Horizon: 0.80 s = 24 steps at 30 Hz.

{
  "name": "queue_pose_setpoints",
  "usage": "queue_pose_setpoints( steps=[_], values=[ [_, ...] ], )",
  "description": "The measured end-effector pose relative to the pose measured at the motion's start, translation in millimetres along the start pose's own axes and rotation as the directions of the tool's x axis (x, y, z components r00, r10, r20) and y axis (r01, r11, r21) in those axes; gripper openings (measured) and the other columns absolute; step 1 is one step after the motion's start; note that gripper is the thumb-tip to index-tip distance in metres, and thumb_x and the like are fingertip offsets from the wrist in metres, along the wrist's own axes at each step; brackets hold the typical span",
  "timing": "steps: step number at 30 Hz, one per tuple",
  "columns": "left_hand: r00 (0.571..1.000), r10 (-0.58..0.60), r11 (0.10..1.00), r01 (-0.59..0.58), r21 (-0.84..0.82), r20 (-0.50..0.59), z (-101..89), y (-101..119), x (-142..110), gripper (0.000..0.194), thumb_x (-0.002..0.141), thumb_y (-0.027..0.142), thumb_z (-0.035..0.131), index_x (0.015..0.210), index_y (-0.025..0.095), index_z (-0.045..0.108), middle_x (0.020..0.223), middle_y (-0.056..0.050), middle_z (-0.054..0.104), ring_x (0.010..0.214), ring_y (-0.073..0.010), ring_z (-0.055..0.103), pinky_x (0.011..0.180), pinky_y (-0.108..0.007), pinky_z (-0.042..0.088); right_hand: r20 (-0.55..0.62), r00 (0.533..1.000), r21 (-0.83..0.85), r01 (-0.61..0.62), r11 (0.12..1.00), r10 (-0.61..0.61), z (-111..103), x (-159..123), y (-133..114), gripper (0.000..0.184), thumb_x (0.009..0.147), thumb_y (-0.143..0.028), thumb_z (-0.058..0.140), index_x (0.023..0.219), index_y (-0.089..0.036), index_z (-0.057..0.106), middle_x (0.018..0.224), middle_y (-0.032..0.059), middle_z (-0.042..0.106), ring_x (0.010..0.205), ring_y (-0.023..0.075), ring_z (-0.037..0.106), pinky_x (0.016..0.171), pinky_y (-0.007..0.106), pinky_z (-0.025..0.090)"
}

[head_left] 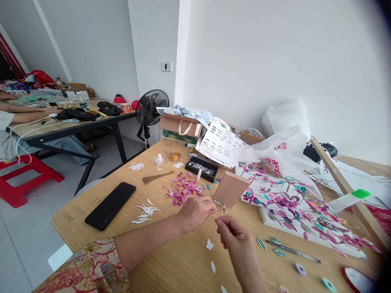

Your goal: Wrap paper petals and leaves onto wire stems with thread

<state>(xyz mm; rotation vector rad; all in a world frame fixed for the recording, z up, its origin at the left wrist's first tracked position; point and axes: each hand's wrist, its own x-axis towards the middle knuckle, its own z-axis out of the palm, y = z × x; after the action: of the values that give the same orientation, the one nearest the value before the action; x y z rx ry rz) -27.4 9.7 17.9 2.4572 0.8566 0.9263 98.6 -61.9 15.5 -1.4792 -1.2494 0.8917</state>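
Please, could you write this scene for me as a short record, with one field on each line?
Left hand: thumb and fingers pinched together, near the pink petals
Right hand: thumb and forefinger pinched, close to the left hand
Held: too fine to tell
Beyond the hands: wooden block, black tray with small pieces inside
Left side: black phone, white cut-outs
Right side: pink and green flower sprays, pen
Background: standing fan; another person's arm at a second table
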Motion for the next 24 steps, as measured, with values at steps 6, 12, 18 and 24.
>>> queue_pose_setpoints(
  steps=[6,12,18,24],
  values=[
    [0.983,-0.014,0.922,0.085,-0.378,0.185,-8.4,10.3,1.0,0.012,0.076,0.020,0.053,0.076,0.015,0.065,0.070,-0.001,0.059,0.067,-0.0102,0.051,0.064,-0.020,0.038,0.119,0.925,-0.503,0.370,0.781,-0.362,-39.3,14.9,-26.6,0.022,0.075,-0.035,0.046,0.064,-0.021,0.060,0.061,0.0011,0.056,0.052,0.0124,0.048,0.049,0.022,0.034],
    [0.899,-0.282,0.422,0.429,-0.798,0.334,-13.2,18.5,2.4,0.022,0.064,0.033,0.065,0.067,0.011,0.062,0.051,0.004,0.049,0.045,-0.0044,0.039,0.045,-0.017,0.031,0.124,0.983,-0.107,0.147,0.983,-0.134,-34.2,25.4,-2.4,0.025,0.070,-0.041,0.053,0.060,-0.019,0.057,0.050,-0.0032,0.043,0.044,0.0093,0.037,0.041,0.020,0.030],
    [0.890,-0.403,0.467,0.402,-0.788,0.215,-9.0,14.5,4.8,0.016,0.067,0.027,0.061,0.068,0.011,0.060,0.051,0.005,0.046,0.044,-0.0040,0.036,0.044,-0.017,0.028,0.165,0.986,0.172,-0.062,0.983,0.033,-9.5,11.6,11.1,0.029,0.064,-0.044,0.059,0.055,-0.017,0.053,0.045,-0.0072,0.035,0.037,0.0045,0.028,0.035,0.017,0.021],
    [0.980,-0.186,0.937,0.154,-0.313,-0.074,-4.4,8.6,4.3,0.011,0.074,0.015,0.052,0.068,0.014,0.062,0.065,0.000,0.055,0.063,-0.0094,0.048,0.060,-0.020,0.037,0.153,0.984,0.118,-0.104,0.987,0.086,0.2,-4.5,10.9,0.033,0.065,-0.050,0.054,0.059,-0.018,0.054,0.054,-0.0042,0.049,0.028,0.0039,0.037,0.031,0.018,0.024]
  ],
)
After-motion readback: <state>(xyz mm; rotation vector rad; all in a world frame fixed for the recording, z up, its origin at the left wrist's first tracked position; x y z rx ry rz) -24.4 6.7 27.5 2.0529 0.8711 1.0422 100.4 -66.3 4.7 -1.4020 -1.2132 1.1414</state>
